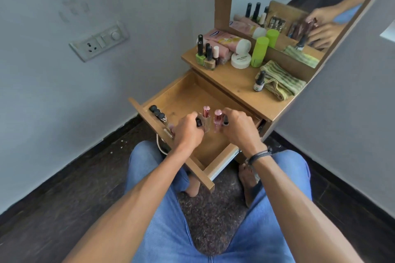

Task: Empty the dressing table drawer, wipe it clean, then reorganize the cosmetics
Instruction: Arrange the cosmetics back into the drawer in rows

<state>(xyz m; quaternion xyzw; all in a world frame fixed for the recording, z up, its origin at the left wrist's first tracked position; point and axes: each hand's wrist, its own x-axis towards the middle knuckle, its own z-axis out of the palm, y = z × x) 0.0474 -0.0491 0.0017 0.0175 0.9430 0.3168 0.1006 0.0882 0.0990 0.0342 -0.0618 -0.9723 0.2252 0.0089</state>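
The wooden drawer (183,94) of the dressing table is pulled out over my knees. My left hand (188,132) is shut on a pink-capped bottle (206,113) and a small black-capped one, held over the drawer. My right hand (239,128) grips another pink-capped bottle (218,116) together with a dark-capped bottle (225,122). Three black-capped bottles (158,112) stand in a row against the drawer's front wall. A folded green striped cloth (280,82) lies on the table top.
On the table top (237,83) stand several nail polish bottles (205,55), pink tubes (226,40), a white jar (240,60), a green cylinder (259,51) and a small bottle (259,81). The mirror (299,6) rises behind. A wall socket (100,41) is at left.
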